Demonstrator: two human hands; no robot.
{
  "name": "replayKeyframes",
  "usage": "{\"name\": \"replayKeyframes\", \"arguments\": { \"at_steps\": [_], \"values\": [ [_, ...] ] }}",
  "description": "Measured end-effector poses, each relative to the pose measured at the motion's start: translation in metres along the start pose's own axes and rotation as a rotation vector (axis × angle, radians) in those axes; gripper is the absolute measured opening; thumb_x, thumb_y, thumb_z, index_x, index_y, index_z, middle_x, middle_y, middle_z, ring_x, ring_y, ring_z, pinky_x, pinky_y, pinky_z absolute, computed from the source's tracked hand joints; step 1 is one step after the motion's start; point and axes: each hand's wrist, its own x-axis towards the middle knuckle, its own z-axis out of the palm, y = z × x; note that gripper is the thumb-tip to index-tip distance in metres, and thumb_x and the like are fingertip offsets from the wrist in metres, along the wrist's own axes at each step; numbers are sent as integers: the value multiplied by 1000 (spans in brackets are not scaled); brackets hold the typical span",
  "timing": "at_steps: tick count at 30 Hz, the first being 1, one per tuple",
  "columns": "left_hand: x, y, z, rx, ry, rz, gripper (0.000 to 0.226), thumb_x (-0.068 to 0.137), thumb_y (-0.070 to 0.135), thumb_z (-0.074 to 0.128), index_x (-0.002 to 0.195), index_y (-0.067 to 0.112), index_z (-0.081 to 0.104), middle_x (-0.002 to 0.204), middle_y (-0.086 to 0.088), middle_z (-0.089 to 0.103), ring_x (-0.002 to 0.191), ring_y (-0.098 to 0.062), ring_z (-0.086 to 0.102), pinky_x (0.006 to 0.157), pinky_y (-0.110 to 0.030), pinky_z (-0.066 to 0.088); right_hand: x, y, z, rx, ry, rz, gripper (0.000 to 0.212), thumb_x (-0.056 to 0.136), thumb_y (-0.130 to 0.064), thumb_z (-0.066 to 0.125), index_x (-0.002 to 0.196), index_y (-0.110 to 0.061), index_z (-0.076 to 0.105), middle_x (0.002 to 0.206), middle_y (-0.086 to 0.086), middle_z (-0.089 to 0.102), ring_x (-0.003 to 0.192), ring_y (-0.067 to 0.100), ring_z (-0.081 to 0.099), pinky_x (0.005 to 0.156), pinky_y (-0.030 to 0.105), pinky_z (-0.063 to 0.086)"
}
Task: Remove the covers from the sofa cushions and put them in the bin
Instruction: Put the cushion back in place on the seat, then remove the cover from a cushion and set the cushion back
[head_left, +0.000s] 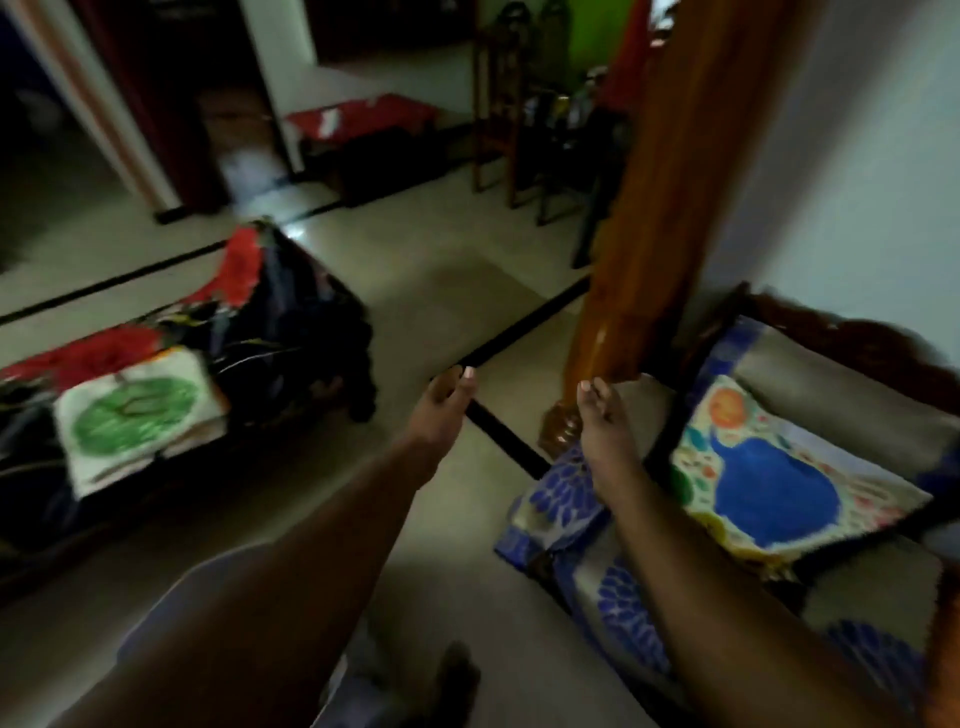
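Both my arms reach forward over the floor. My left hand (441, 410) hangs relaxed and holds nothing. My right hand (605, 421) is also loose and empty, above the sofa's near corner. On the right stands a sofa (831, 374) with blue-patterned grey cushion covers (566, 493). A small cushion (769, 488) with a blue shape on a pale cover lies on its seat. On the left, a second cushion (130, 415) with a green circle on a white cover lies on a low seat draped in dark floral cloth (270, 312). No bin shows.
A carved wooden post (639, 234) rises just beyond my right hand. Pale tiled floor (441, 291) with black lines lies between the two seats. Wooden chairs (519, 114) and a red-covered low table (363, 117) stand at the back. My foot (457, 675) shows below.
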Motion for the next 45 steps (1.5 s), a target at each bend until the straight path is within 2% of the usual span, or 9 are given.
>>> {"name": "replayKeyframes", "arguments": {
  "at_steps": [3,5,7,10,17,24,35,41,45],
  "values": [
    [-31,-20,-80,-42,121,-46,60,93,62,54,139,24,55,134,2,60,127,-17,54,109,-40,44,-31,-12,76,-3,-183,-60,66,100,-51,49,154,-18,35,153,5,44,141,24,42,100,21,35],
    [-52,-39,-135,-62,225,-65,64,91,62,57,140,20,55,133,1,61,122,-13,56,103,-33,48,-53,-16,127,8,-277,-76,58,103,-35,51,153,-11,35,155,8,43,141,21,42,95,14,34],
    [-75,-54,-187,-73,316,-58,55,96,52,56,136,14,58,126,-2,64,116,-13,58,88,-21,47,-78,-21,177,-21,-397,-98,59,103,-35,52,153,-11,35,155,7,42,140,20,42,98,20,33],
    [-105,-74,-257,-59,411,-37,29,101,36,56,122,18,63,116,0,67,110,-12,59,93,-24,46,-112,-24,250,-47,-555,-105,62,102,-39,53,154,-11,35,156,7,41,140,20,42,103,27,34],
    [-139,-139,-423,-56,533,-101,53,99,36,59,142,5,52,138,-7,59,125,-14,55,107,-27,42,-184,-22,432,-196,-748,-147,58,98,-40,60,148,-14,45,149,11,49,132,19,50,99,27,38],
    [-123,-187,-530,-12,576,-165,54,100,39,57,143,6,51,140,-8,59,125,-14,55,94,-20,39,-199,-9,551,-433,-794,-180,56,94,-38,68,142,-14,51,137,11,56,117,19,57,90,30,44],
    [137,-273,-621,146,626,-284,46,96,38,65,130,7,63,125,-2,66,117,-11,61,93,-22,45,14,30,800,-867,-899,-507,28,87,-43,73,107,-22,70,103,6,72,95,26,68,82,36,55],
    [329,-408,-643,87,726,-449,49,92,51,62,130,20,66,122,3,70,115,-9,64,96,-30,52,171,115,979,-1193,-962,-906,30,90,-41,63,113,-22,62,116,6,64,109,32,58,85,38,50],
    [402,-481,-642,142,711,-562,64,88,64,57,134,20,61,129,0,65,118,-15,61,100,-40,51,233,181,1050,-1352,-1013,-1003,59,85,-51,69,131,-23,48,128,5,55,120,29,51,91,41,46]
  ]
}}
